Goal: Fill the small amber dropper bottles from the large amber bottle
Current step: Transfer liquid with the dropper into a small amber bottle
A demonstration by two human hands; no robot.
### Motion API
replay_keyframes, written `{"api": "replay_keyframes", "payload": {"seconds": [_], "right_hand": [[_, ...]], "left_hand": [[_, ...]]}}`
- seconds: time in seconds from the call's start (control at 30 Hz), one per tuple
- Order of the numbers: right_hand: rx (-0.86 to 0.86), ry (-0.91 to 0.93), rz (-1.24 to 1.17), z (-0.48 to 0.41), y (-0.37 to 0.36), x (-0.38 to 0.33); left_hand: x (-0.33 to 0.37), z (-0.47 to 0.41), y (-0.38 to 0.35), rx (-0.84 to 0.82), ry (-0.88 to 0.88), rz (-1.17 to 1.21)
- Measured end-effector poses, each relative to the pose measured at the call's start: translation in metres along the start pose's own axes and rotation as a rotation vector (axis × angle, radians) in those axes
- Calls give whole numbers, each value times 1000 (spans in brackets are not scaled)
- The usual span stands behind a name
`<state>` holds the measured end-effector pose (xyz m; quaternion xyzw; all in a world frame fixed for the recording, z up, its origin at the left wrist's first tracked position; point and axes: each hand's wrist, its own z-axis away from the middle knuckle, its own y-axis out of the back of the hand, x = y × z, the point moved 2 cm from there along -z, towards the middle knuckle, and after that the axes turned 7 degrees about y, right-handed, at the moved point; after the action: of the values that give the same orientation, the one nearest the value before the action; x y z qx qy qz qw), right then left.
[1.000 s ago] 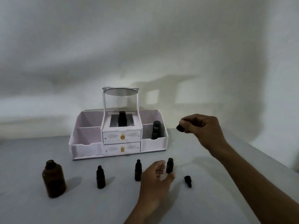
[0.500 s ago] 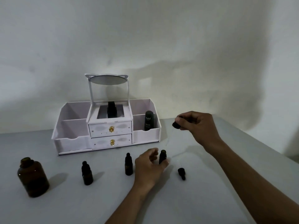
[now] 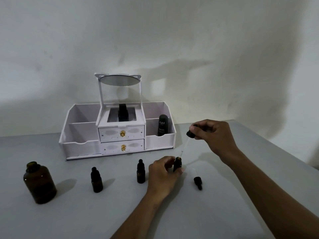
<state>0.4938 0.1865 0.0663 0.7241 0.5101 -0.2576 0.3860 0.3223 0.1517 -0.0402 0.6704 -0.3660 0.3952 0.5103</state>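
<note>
The large amber bottle stands uncapped at the left of the grey table. Two small amber dropper bottles stand capped in a row to its right. My left hand grips a third small bottle, which is open at the top. My right hand holds a dropper cap above it, with the glass pipette slanting down so that its tip hangs just over the bottle's mouth. Another dropper cap lies on the table to the right.
A white cosmetic organiser with two drawers and a small mirror stands at the back, holding a black tube and a dark bottle. The wall is close behind. The table's right edge runs diagonally beside my right arm.
My left hand has closed around the third small bottle. My right hand has lowered the dropper so its pipette tip hangs over the bottle's mouth. The camera view shifted.
</note>
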Motion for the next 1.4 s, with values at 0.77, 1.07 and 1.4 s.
{"api": "replay_keyframes", "payload": {"seconds": [0.77, 1.07, 1.4], "right_hand": [[-19, 74, 116, 3, -2, -13], [137, 233, -189, -1, -2, -92], [-83, 324, -464, 8, -117, -174]], "left_hand": [[0, 1, 0, -9, 6, -9], [27, 39, 55, 32, -27, 56], [13, 93, 227, 404, -159, -16]]}}
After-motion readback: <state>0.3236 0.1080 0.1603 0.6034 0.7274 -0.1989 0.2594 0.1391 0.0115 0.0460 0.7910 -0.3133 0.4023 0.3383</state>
